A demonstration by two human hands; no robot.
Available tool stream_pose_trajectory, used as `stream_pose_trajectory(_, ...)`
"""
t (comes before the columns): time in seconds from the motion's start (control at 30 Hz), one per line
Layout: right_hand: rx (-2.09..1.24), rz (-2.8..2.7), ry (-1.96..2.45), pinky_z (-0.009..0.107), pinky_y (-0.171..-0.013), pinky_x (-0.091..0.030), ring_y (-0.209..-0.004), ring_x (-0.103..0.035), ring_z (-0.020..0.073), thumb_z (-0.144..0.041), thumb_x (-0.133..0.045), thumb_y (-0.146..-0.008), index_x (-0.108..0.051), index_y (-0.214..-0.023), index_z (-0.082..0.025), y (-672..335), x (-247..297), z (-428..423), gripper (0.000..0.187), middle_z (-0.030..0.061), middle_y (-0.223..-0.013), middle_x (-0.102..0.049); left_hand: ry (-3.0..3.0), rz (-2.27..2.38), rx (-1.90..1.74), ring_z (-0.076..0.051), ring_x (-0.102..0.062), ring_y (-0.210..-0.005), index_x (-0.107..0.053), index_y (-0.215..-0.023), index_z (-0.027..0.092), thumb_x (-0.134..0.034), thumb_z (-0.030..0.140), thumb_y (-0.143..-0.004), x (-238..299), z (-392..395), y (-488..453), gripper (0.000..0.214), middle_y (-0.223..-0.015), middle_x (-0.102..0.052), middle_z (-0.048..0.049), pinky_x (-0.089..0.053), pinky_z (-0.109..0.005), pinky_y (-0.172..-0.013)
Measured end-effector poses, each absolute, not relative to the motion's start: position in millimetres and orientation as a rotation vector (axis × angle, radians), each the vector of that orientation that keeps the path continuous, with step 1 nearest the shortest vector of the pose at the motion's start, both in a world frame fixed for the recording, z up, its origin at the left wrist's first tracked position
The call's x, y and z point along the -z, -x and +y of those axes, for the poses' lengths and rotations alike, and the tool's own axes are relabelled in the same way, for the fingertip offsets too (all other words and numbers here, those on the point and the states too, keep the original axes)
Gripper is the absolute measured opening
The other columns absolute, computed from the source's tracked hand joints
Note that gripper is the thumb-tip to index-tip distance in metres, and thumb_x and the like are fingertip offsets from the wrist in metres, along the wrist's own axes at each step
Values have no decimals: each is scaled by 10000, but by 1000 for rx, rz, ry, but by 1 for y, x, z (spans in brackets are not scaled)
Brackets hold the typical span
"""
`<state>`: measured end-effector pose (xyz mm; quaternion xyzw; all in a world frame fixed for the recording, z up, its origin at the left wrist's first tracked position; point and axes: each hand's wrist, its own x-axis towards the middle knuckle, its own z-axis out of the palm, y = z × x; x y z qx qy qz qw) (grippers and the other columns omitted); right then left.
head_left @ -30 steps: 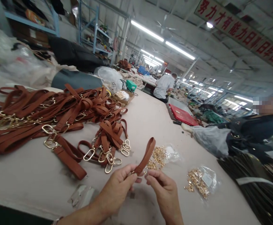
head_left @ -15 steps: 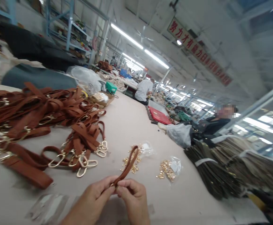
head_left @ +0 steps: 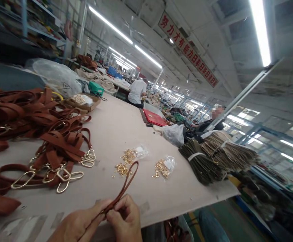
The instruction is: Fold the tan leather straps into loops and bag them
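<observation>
A narrow brown leather strap (head_left: 126, 185) is pinched between both hands above the table's front edge, its far end bent into a standing loop. My left hand (head_left: 83, 220) is closed on the strap's near part, and my right hand (head_left: 125, 218) pinches it just beside. The fingers hide the strap's near end. Small gold metal studs (head_left: 122, 169) lie in loose heaps beyond the loop, next to a clear plastic bag (head_left: 141, 152). Another bag of gold studs (head_left: 163, 168) lies to the right.
Brown leather straps (head_left: 60, 144) with gold clasps (head_left: 65, 174) are piled on the left. Behind them stands a cardboard box (head_left: 86, 106) near a green box (head_left: 96, 88). Bundled dark strips (head_left: 199, 164) lie at the table's right edge. Two people are farther back.
The view has swung right, so the table's right edge and the floor now show. Both hands still hold the strap, and its loop now looks narrower.
</observation>
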<state>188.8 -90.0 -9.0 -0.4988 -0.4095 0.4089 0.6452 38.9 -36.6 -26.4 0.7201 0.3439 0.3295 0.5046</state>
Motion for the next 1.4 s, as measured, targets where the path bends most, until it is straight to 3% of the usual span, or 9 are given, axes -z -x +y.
stream_pose_trajectory(0.27, -983, -983, 1175, 282, -669, -483, -667, -642, 159, -274, -668, -794, -484, -741, -223, -195, -15, -99, 197, -16, -697, -674, -1758, 704, -739, -251, -702, -1036, -683, -1233, 385, -555, 368, -925, -15, -41, -49, 333, -1134, -761, 23, -524, -230, -916)
stream_pose_trajectory(0.4, -633, -1211, 1559, 278, -666, -512, -708, -644, 173, -343, -602, -827, -563, -811, -205, -248, -14, -92, 145, 17, -760, -676, -1557, 688, -696, -189, -688, -770, -612, -1334, 294, -464, 425, -957, -21, -34, -63, 426, -891, -750, -15, -550, -235, -761)
stream_pose_trajectory(0.5, -314, -1230, 1788, 324, -755, -507, -812, -654, 211, -380, -539, -870, -619, -948, -185, -310, -5, -80, 225, 75, -890, -700, -1333, 772, -671, -167, -618, -634, -560, -1386, 209, -468, 535, -916, -16, -28, -74, 579, -697, -653, 0, -536, -241, -659)
stream_pose_trajectory(0.67, -93, -1350, 1929, 399, -862, -458, -916, -644, 271, -321, -509, -864, -685, -971, -198, -372, 9, -57, 239, 110, -954, -719, -1182, 895, -598, -142, -478, -541, -596, -1347, 163, -524, 703, -785, -6, -20, -85, 782, -611, -524, 24, -394, -214, -467)
stream_pose_trajectory(0.8, -68, -1462, 1946, 402, -858, -454, -896, -635, 276, -294, -495, -855, -722, -881, -214, -381, 14, -47, 242, 102, -889, -722, -1149, 904, -615, -146, -450, -565, -626, -1318, 186, -511, 609, -817, -1, -17, -87, 666, -598, -493, 32, -348, -229, -506)
stream_pose_trajectory(0.93, -83, -1424, 1959, 390, -777, -478, -789, -646, 266, -313, -551, -815, -705, -798, -215, -384, 11, -50, 183, 78, -810, -719, -1102, 891, -643, -160, -492, -644, -658, -1259, 138, -574, 445, -751, -7, -16, -90, 599, -630, -527, 34, -397, -269, -653)
stream_pose_trajectory(1.1, -213, -1315, 1837, 315, -660, -550, -712, -680, 216, -407, -597, -845, -672, -845, -197, -343, 6, -70, 223, 52, -776, -710, -1098, 883, -641, -159, -496, -652, -660, -1138, 101, -570, 350, -716, -9, -17, -95, 499, -663, -554, 34, -374, -279, -657)
stream_pose_trajectory(1.23, -407, -1268, 1484, 230, -657, -576, -707, -699, 158, -257, -698, -819, -680, -863, -212, -278, 11, -85, 66, 17, -794, -721, -1149, 872, -699, -162, -516, -678, -670, -995, 141, -572, 314, -747, -7, -21, -94, 318, -684, -574, 31, -392, -271, -663)
stream_pose_trajectory(1.4, -231, -1394, 1311, 206, -768, -569, -826, -713, 145, -119, -685, -808, -696, -902, -233, -238, 24, -85, 148, 18, -888, -744, -1243, 836, -775, -162, -552, -711, -665, -895, 179, -543, 268, -824, -9, -26, -88, 167, -744, -591, 21, -432, -254, -670)
